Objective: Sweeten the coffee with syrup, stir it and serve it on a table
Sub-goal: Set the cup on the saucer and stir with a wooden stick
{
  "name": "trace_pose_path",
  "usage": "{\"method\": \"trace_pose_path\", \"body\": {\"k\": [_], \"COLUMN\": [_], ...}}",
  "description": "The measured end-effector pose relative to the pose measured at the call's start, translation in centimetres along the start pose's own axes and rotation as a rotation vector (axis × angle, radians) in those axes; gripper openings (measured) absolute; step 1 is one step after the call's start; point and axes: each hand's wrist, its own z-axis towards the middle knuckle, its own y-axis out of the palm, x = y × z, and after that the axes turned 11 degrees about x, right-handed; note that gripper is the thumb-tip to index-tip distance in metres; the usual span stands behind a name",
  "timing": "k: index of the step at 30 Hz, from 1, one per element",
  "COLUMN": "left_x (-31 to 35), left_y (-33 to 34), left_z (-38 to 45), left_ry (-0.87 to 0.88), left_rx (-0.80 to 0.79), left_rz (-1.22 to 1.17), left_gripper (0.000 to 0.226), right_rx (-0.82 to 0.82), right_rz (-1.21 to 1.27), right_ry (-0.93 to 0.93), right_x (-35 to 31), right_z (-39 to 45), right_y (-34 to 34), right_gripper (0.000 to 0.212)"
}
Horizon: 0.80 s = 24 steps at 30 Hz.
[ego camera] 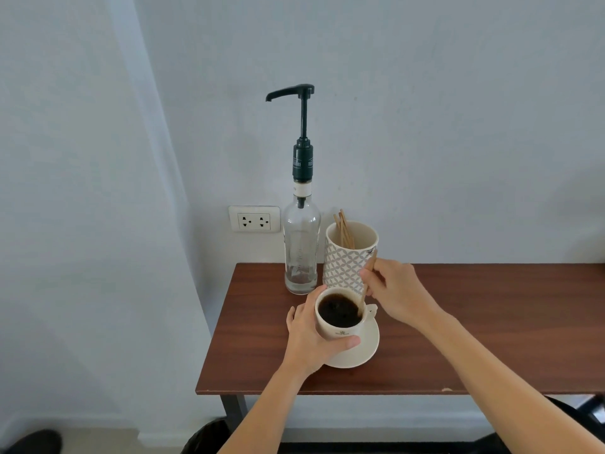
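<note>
My left hand (311, 335) wraps the coffee cup (340, 317) on its saucer (363, 350), near the table's (458, 322) left end. My right hand (397, 290) pinches a wooden stir stick (366, 283), nearly upright, top tilted right; its tip is lost in dark coffee. Syrup bottle (301, 244) stands upright behind, spout pointing left.

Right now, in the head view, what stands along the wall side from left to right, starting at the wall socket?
Wall socket → syrup bottle with its pump → patterned cup holding wooden stirrers → right hand, pinching a stirrer that dips into the coffee cup.
</note>
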Motion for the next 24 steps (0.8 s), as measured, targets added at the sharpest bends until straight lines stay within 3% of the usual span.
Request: {"method": "trace_pose_path", "body": {"k": [3, 5, 9, 14, 19, 22, 24], "left_x": [0.0, -0.1, -0.2, -0.2, -0.3, -0.2, -0.2], "left_y": [0.0, 0.0, 0.0, 0.1, 0.1, 0.1, 0.1], "left_z": [0.0, 0.0, 0.0, 0.1, 0.0, 0.0, 0.1], "left_ry": [-0.002, 0.004, 0.005, 0.000, 0.003, -0.007, -0.009], "left_rx": [-0.002, 0.000, 0.001, 0.001, 0.001, 0.004, -0.002], "left_rz": [0.006, 0.011, -0.007, 0.007, 0.005, -0.004, -0.001], "left_gripper": [0.096, 0.096, 0.097, 0.098, 0.098, 0.097, 0.096], "right_rx": [-0.091, -0.037, 0.041, -0.110, 0.018, -0.070, -0.154], "right_rz": [0.135, 0.154, -0.026, 0.123, 0.041, -0.074, 0.044], "right_ry": [0.022, -0.013, -0.058, -0.029, -0.109, -0.088, -0.076], "right_x": [-1.5, -2.0, -0.4, -1.7, -1.6, -0.8, -1.8], "right_z": [-1.0, -1.0, 0.1, -1.1, -0.1, 0.0, -0.4], "right_y": [0.8, 1.7, 1.0, 1.1, 1.4, 0.3, 0.4], "right_gripper": [0.022, 0.022, 0.027, 0.023, 0.023, 0.026, 0.025]}}
